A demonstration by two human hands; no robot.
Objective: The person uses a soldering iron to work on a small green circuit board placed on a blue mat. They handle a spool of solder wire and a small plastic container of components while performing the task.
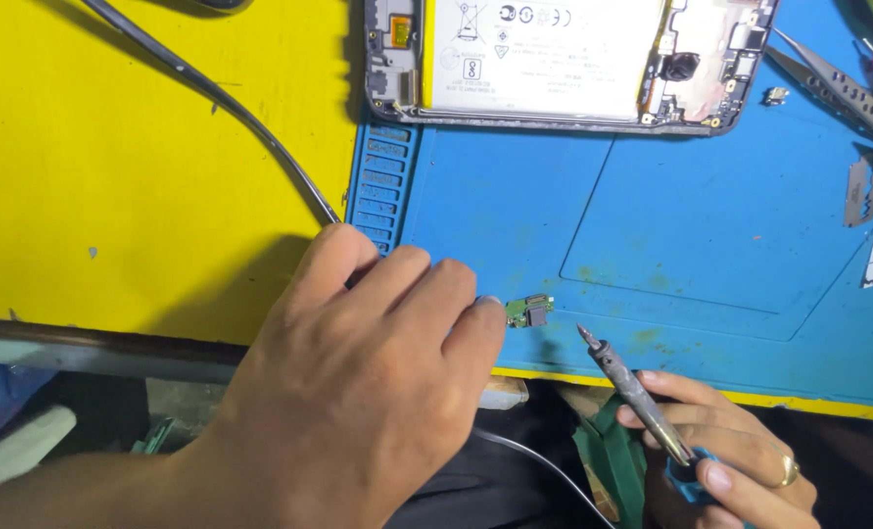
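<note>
On the blue repair mat [515,206], the opened smartphone [564,59] lies far off with its back removed, leaving the near edge as working room. The left hand [358,392] rests palm down, fingertips pinning the small green circuit board [529,311] flat near that edge, long axis running left to right. The right hand [720,460] grips a soldering iron [632,392], tip aimed far-left at the board but just short of it.
</note>
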